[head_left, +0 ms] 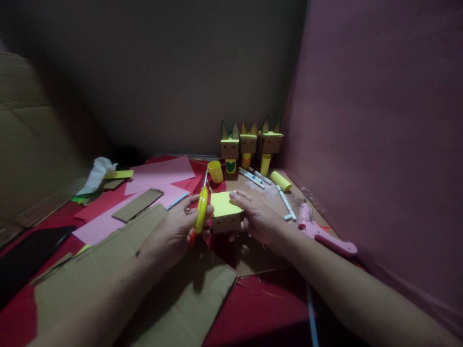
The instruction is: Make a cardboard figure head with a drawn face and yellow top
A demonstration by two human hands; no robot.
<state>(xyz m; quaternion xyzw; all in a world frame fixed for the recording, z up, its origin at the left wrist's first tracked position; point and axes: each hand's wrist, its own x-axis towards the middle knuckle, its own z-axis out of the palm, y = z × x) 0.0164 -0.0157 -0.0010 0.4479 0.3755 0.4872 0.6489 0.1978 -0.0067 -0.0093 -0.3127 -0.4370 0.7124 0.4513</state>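
A small cardboard box [226,222] with a yellow paper top and dots on its front is held at the middle of the view. My right hand [255,214] grips its right side, thumb on the top edge and fingers below. My left hand [181,226] has its fingers closed round yellow and red scissors [201,211], whose blades point away from me. The left fingertips reach the box's left side. Behind the box stands a yellow paper tube [215,172].
Three box-headed figures with pointed ears [248,143] stand at the back. Markers [286,202], a lying yellow tube [280,181] and a pink glue gun [331,238] are at right. Pink sheets [162,174] and large cardboard [97,284] spread over the left, beside a black object [34,260].
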